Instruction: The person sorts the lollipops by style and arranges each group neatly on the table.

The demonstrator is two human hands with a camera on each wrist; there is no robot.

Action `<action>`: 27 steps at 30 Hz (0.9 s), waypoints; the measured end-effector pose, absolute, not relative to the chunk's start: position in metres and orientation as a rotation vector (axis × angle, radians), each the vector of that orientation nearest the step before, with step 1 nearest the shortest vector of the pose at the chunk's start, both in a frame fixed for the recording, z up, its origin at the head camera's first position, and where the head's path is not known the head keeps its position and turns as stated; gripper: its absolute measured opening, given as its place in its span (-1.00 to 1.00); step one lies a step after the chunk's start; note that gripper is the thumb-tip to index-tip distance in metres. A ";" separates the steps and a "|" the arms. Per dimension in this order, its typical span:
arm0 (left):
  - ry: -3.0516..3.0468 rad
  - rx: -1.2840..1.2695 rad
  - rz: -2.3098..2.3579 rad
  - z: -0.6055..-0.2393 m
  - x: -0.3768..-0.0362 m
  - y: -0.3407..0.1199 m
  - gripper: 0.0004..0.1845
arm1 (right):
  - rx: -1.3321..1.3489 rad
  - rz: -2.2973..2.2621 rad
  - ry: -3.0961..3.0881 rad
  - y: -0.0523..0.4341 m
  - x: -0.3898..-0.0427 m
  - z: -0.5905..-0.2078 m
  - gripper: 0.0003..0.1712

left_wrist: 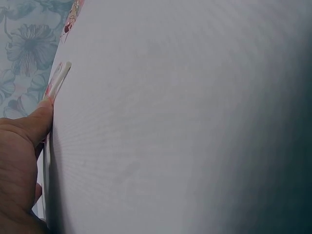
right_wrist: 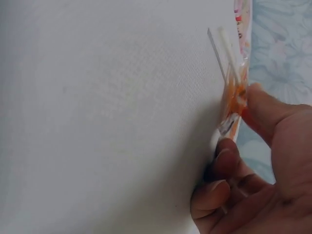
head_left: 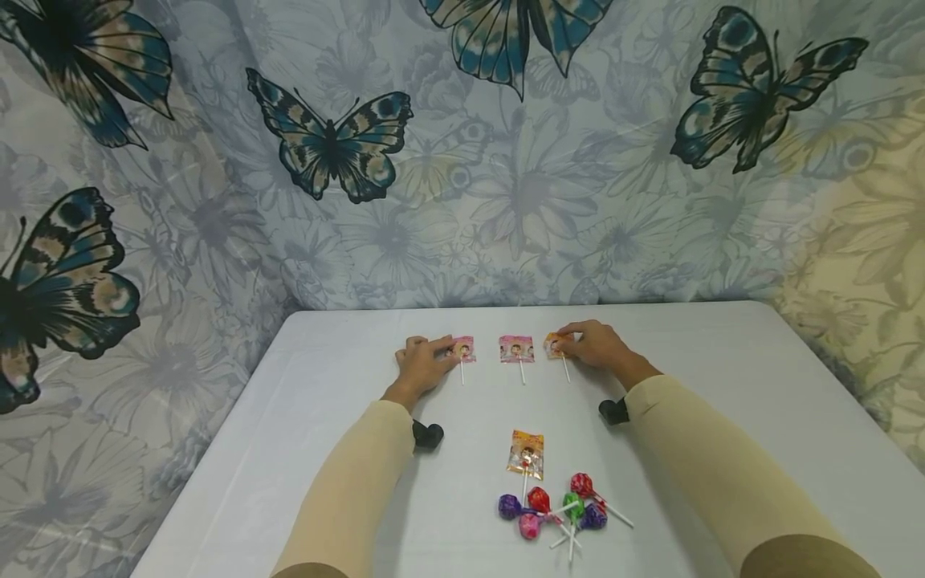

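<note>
Near the far edge of the table, my left hand (head_left: pixel 422 365) pinches the left side of a flat pink-wrapped lollipop (head_left: pixel 466 350), whose white stick points toward me. In the left wrist view the thumb lies against its wrapper, and the other fingers are mostly hidden. My right hand (head_left: pixel 596 345) holds an orange-wrapped lollipop (head_left: pixel 552 343) by its right side; in the right wrist view the thumb presses on the orange wrapper (right_wrist: pixel 234 100). Between the two hands lies another pink-wrapped lollipop (head_left: pixel 516 350), stick toward me and touched by neither.
Closer to me on the white table (head_left: pixel 325 385) lies another orange-wrapped lollipop (head_left: pixel 526 453). Just below it is a loose pile of round lollipops, among them purple (head_left: pixel 509 506), green (head_left: pixel 573 506) and red (head_left: pixel 581 484). A butterfly-printed cloth (head_left: pixel 520 193) hangs behind the table.
</note>
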State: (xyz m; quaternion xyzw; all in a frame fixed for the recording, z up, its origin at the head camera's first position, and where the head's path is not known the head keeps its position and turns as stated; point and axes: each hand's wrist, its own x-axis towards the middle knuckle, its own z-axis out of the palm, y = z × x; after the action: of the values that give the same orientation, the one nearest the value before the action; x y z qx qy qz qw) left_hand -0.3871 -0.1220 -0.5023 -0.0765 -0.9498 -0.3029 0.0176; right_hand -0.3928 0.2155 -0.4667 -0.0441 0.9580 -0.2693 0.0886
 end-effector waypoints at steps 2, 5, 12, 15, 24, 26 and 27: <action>-2.949 -0.246 -0.935 -0.502 -0.387 -0.121 -0.50 | -0.113 -0.825 2.861 0.217 -0.390 -0.465 -0.49; -2.955 -0.245 -0.937 -0.502 -0.386 -0.119 -0.50 | -0.114 -0.901 2.882 0.222 -0.383 -0.465 -0.48; -2.969 -0.227 -0.943 -0.497 -0.384 -0.120 -0.50 | -0.071 -1.073 2.834 0.224 -0.359 -0.465 -0.48; -2.962 -0.228 -0.937 -0.497 -0.383 -0.122 -0.51 | -0.085 -1.141 2.801 0.222 -0.350 -0.467 -0.49; -2.960 -0.227 -0.939 -0.499 -0.382 -0.122 -0.51 | -0.174 -1.268 2.734 0.218 -0.323 -0.471 -0.49; -2.958 -0.230 -0.936 -0.498 -0.383 -0.121 -0.51 | -0.194 -1.294 2.711 0.218 -0.318 -0.471 -0.49; -2.958 -0.233 -0.939 -0.498 -0.383 -0.121 -0.51 | -0.210 -1.303 2.700 0.217 -0.315 -0.471 -0.49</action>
State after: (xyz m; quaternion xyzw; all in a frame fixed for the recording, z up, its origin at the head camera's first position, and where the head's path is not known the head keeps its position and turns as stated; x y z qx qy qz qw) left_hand -0.3832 -0.1209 -0.4981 -0.0748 -0.9504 -0.3017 0.0149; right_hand -0.3149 0.2173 -0.4705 -0.0695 0.8963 -0.4326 0.0678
